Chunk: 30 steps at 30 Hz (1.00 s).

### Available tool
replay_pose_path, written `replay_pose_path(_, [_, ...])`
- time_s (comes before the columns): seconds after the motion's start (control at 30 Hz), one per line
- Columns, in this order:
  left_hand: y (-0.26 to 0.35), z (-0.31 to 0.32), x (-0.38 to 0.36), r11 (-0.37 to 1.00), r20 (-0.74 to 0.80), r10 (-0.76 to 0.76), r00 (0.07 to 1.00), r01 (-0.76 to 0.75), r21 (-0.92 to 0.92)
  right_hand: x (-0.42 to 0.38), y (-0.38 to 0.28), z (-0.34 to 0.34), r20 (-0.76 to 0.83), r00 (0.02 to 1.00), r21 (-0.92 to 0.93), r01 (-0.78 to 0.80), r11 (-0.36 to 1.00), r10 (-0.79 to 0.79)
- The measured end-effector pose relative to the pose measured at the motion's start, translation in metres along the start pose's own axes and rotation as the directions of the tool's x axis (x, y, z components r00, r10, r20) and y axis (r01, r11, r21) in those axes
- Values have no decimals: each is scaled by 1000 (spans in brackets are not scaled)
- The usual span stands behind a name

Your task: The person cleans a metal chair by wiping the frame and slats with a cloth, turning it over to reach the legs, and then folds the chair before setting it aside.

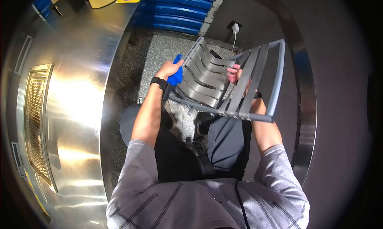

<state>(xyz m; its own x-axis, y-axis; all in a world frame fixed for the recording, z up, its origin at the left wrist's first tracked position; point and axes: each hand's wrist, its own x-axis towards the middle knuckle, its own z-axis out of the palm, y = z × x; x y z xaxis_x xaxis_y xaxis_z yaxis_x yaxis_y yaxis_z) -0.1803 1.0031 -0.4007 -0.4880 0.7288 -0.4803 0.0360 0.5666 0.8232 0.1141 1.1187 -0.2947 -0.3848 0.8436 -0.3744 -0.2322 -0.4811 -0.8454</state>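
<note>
A chair [203,75] with a grey tubular frame and grey straps stands tilted in front of my knees. My left hand [170,69] is closed on a bright blue cloth [175,74], at the left edge of the strapped seat. Reaching behind the straps of the backrest [250,75], my right hand [234,73] shows its fingers in the gap between seat and back. Those fingers are apart and slightly bent, with nothing visible in them. Straps cover part of that hand and wrist.
A shiny steel counter [79,109] with a mesh vent [38,113] runs along the left. At the back are a blue ribbed shutter [175,9] and a white plug [235,28] with its cable. A dark panel rises on the right. Speckled floor [159,49] shows below.
</note>
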Motion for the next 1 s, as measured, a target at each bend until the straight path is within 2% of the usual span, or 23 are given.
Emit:
replay_pose_path(0.03, [19, -15, -23, 986, 146, -94, 985, 112, -120, 20, 8, -23, 96, 991, -194, 111, 975, -93])
replay_pose_path(0.07, [14, -15, -19, 991, 174, -101, 980, 115, -72, 17, 9, -28, 114, 988, -227, 130, 965, -106])
replay_pose_path(0.1, [8, -6, -22, 998, 177, 65, 982, -65, -6, 23, 8, -26, 142, 981, -245, 162, 956, -130])
replay_pose_path(0.17, [6, 17, -25, 987, 290, 159, 944, -147, -64, 38, 7, -20, 151, 972, -363, 223, 905, -178])
replay_pose_path(0.2, [13, 26, -41, 990, 399, 138, 906, -127, -55, 21, -6, 17, -12, 994, -308, 103, 946, -112])
replay_pose_path(0.23, [26, 34, -57, 993, 502, 120, 856, -112, -45, 29, -5, 23, -27, 993, -373, 99, 923, -117])
replay_pose_path(0.3, [34, 57, -72, 983, 625, 111, 772, 9, -185, 47, 1, 19, -73, 990, -501, 69, 862, -121])
replay_pose_path(0.33, [35, 68, -72, 982, 665, 160, 730, -51, -181, 46, 9, 18, 87, 972, -545, 230, 806, -219])
replay_pose_path(0.37, [52, 70, -89, 965, 706, -10, 708, 193, -179, 47, 5, 13, 90, 975, -638, 214, 740, -204])
replay_pose_path(0.4, [38, 89, -80, 955, 717, 86, 692, 147, -257, 47, 0, 8, 93, 977, -722, 197, 663, -190])
replay_pose_path(0.43, [35, 97, -79, 936, 715, 189, 674, 96, -338, 42, -1, 25, 8, 970, -843, 138, 520, -244])
replay_pose_path(0.47, [30, 98, -77, 906, 654, 280, 702, 31, -422, 43, -2, 22, 17, 987, -827, 103, 552, -158])
replay_pose_path(0.5, [26, 99, -76, 866, 584, 370, 722, -40, -498, 40, -5, 23, 89, 986, -874, 145, 464, -141])
replay_pose_path(0.53, [27, 97, -78, 818, 508, 453, 733, -115, -563, 44, 2, 21, 54, 982, -912, 121, 392, -179])
replay_pose_path(0.57, [38, 93, -86, 867, 487, 363, 794, -97, -488, 41, 6, 27, 21, 976, -942, 93, 322, -218])
replay_pose_path(0.6, [50, 90, -95, 909, 461, 268, 846, -64, -412, 38, -1, 30, -17, 994, -943, 20, 332, -110])
replay_pose_path(0.63, [62, 86, -103, 941, 428, 171, 887, -17, -339, 32, -2, 33, -73, 982, -976, -33, 217, -176])
replay_pose_path(0.7, [40, 107, -95, 900, 342, 92, 935, 69, -431, 23, -3, 36, -154, 933, -986, -165, -9, -326])
replay_pose_path(0.73, [23, 115, -75, 932, 434, 50, 900, 114, -345, 21, -9, 37, -276, 932, -944, -309, -113, -236])
replay_pose_path(0.83, [7, 120, -65, 966, 446, 95, 890, 26, -259, 47, 13, -15, -327, 943, -944, -323, 66, -64])
replay_pose_path(0.87, [24, 115, -83, 950, 368, 191, 910, -77, -302, 48, 20, -15, -383, 924, -908, -375, 187, -6])
replay_pose_path(0.93, [58, 106, -118, 893, 196, 372, 907, -292, -343, 49, 17, -21, -392, 918, -896, -396, 198, 60])
replay_pose_path(1.0, [49, 110, -115, 881, 222, 408, 886, -317, -351, 47, 13, -18, -416, 905, -889, -425, 169, 91])
